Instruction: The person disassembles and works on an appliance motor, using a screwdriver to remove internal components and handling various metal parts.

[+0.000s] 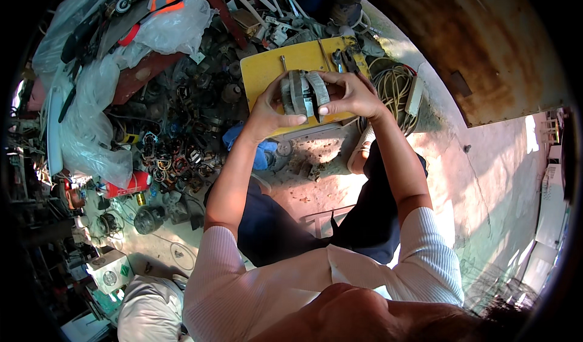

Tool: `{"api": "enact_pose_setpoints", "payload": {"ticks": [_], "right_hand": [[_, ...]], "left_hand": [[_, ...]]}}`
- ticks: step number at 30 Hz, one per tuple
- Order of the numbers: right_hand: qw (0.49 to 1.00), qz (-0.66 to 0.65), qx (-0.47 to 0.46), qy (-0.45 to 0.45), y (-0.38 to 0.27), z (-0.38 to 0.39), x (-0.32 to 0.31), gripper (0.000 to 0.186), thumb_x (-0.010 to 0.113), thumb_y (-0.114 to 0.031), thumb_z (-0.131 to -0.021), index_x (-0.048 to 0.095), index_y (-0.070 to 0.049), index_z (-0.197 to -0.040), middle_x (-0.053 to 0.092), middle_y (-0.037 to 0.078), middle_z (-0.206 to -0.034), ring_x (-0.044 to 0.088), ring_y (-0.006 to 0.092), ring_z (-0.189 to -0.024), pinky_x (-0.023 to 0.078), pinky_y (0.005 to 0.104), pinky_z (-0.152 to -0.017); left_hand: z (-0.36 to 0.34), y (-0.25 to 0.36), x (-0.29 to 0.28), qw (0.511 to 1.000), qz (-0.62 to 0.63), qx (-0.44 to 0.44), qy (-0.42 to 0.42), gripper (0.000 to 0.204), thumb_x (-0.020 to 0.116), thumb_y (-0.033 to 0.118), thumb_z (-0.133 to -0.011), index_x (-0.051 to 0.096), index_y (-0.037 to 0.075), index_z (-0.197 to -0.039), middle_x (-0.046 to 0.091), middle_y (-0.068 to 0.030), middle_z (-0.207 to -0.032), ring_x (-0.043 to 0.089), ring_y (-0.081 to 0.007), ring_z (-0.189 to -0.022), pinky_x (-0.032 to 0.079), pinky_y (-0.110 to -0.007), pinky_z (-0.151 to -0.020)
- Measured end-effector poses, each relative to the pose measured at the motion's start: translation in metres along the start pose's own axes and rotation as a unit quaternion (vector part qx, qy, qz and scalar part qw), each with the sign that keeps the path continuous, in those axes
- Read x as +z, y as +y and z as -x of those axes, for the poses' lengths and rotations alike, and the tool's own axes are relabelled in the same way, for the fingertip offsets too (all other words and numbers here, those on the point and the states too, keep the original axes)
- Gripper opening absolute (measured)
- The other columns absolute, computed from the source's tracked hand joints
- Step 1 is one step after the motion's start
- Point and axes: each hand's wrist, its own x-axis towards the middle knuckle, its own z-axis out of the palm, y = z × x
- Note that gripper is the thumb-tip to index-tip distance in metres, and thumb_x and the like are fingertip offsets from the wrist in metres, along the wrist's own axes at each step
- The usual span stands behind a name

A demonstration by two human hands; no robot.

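Left hand (267, 112) and right hand (358, 97) clasp a metal part (296, 94); the plastic bag (96, 151) has unclear contents.

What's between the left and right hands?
In the head view, a grey machine part lies between them, held by the left hand and the right hand over the yellow board.

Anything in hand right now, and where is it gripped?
Yes, a rounded grey metal part: the left hand grips its left side, the right hand its right side.
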Motion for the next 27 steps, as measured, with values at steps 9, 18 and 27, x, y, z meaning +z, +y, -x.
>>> {"api": "enact_pose_setpoints", "payload": {"ticks": [9, 18, 27], "right_hand": [[0.983, 0.163, -0.041, 0.075, -0.008, 0.001, 0.024, 0.095, 0.093, -0.025, -0.065, 0.045, 0.006, -0.141, 0.059, 0.016, -0.128, 0.061, 0.0219, -0.114, 0.049, 0.0358, -0.099], [0.931, 0.306, -0.114, 0.166, -0.009, -0.001, 0.035, 0.089, 0.089, -0.036, -0.062, 0.054, 0.003, -0.133, 0.059, 0.022, -0.128, 0.062, 0.0336, -0.114, 0.049, 0.039, -0.099], [0.999, -0.003, -0.024, 0.038, 0.0, 0.001, 0.022, 0.093, 0.091, -0.017, -0.067, 0.042, 0.005, -0.142, 0.057, 0.013, -0.131, 0.059, 0.0201, -0.116, 0.047, 0.034, -0.101]], "left_hand": [[0.007, 0.006, -0.001, 0.999, 0.043, 0.02, -0.016, 0.116, 0.092, 0.018, -0.058, 0.026, 0.003, -0.152, 0.041, -0.0111, -0.147, 0.042, -0.0241, -0.136, 0.029, -0.039, -0.116], [0.007, 0.006, -0.005, 0.999, 0.004, 0.048, 0.018, 0.111, 0.09, 0.014, -0.059, 0.028, 0.002, -0.15, 0.043, -0.0117, -0.144, 0.043, -0.0219, -0.135, 0.034, -0.038, -0.114], [0.018, 0.014, -0.003, 0.993, -0.078, 0.085, 0.022, 0.108, 0.091, 0.016, -0.059, 0.034, 0.001, -0.149, 0.05, -0.0128, -0.139, 0.05, -0.0215, -0.128, 0.038, -0.037, -0.11]]}}
